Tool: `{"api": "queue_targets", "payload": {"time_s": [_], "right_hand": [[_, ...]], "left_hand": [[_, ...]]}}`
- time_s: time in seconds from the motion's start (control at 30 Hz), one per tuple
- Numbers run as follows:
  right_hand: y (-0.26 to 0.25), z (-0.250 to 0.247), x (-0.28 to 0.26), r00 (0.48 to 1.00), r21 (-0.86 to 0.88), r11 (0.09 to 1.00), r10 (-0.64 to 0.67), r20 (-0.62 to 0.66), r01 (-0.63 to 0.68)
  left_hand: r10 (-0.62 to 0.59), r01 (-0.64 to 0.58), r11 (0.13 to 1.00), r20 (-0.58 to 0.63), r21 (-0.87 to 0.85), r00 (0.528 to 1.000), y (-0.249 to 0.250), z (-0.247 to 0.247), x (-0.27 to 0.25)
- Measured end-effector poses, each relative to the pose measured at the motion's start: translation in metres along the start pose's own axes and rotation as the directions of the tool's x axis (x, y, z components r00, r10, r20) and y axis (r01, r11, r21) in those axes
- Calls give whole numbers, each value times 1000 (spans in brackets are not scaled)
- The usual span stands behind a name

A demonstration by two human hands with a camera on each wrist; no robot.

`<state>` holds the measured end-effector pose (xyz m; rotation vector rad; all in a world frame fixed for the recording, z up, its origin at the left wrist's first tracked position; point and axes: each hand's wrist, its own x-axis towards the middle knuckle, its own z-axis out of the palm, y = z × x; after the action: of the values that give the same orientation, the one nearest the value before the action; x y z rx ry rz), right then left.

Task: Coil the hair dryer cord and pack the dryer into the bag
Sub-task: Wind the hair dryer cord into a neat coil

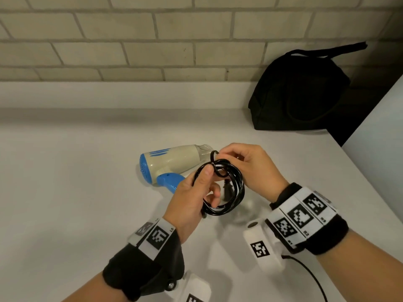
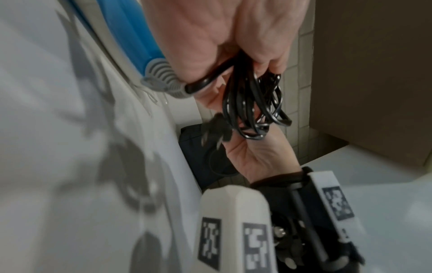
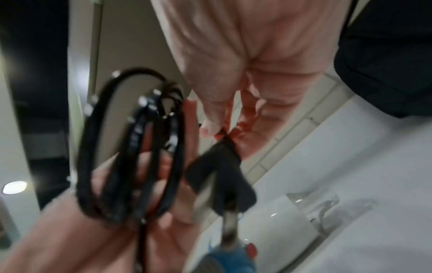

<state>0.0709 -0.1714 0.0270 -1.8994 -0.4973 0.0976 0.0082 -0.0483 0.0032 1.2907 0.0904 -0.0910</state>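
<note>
A white counter (image 1: 76,182) carries the hair dryer (image 1: 172,162) and a black bag (image 1: 298,94)

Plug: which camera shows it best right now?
Right wrist view. The plug hangs large in the middle there, just below the right hand's fingertips, though blurred. The left wrist view shows it smaller and blurred beside the cord loops. The head view only glimpses it inside the coil.
</note>
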Motion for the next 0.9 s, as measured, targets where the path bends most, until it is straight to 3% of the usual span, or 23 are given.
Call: {"api": "queue_targets", "payload": {"time_s": [0.13,0.27,0.43,0.6,0.67,0.73,0.8,0.9], "right_hand": [[-3,1,-6,991,267,960,109,-81,-84],[-1,4,-9,977,371,921,177,-121,-121],[0,11,-11,952,466,877,235,-195,-120],[1,14,-11,942,553,815,300,-149,-172],[4,13,-11,943,538,817,315,-111,-209],[7,12,-12,953,407,887,282,-107,-217],[8,11,-13,976,203,970,163,-144,-132],[2,10,-23,993,39,999,-4,-116,8]], "left_hand": [[27,-10,991,-135,131,990,-3,0,-2],[76,-29,982,-250,188,965,-5,4,-2],[128,-77,977,-252,201,959,-7,9,-6],[65,-30,985,-213,167,975,-3,9,-8],[8,17,994,-230,107,973,-5,8,-8],[-42,64,995,-261,76,964,-7,6,-7],[-59,84,994,-286,76,956,-8,5,-6],[-51,65,997,-296,39,954,-4,5,-5]]}}
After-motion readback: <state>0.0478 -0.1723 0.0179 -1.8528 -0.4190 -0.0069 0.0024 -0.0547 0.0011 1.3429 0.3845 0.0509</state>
